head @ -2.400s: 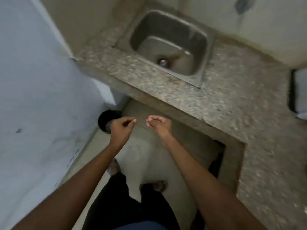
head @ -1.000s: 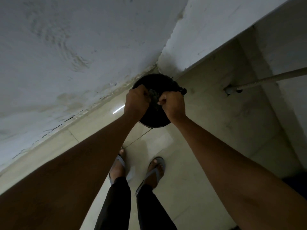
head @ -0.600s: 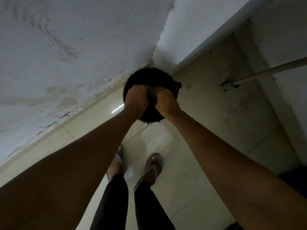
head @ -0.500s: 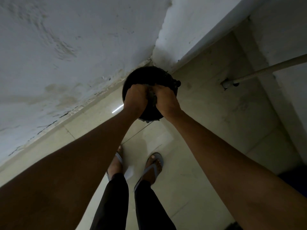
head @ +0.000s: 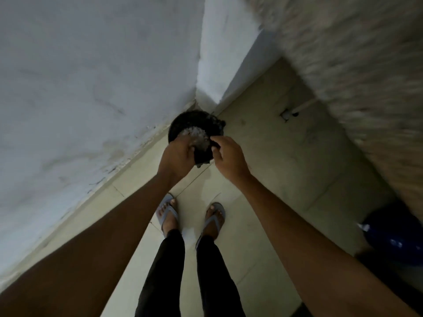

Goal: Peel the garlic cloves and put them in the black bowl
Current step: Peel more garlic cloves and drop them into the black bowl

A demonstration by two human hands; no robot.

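— Head view: black bowl (head: 194, 133) on floor (head: 263, 179) in wall corner, pale bits inside; left hand (head: 177, 156) curled at rim — holding what, cannot tell.
— Right hand (head: 229, 156) loosely curled above, seemingly empty; best kept low over bowl.

The bin (head: 194, 124) is black, with pale grey-white scraps (head: 196, 135) inside. The wall (head: 91, 88) is bluish white, stained near its base. The floor (head: 286, 156) has beige tiles. The 2 sandals (head: 168, 213) are grey-blue, the trousers (head: 169, 271) black.
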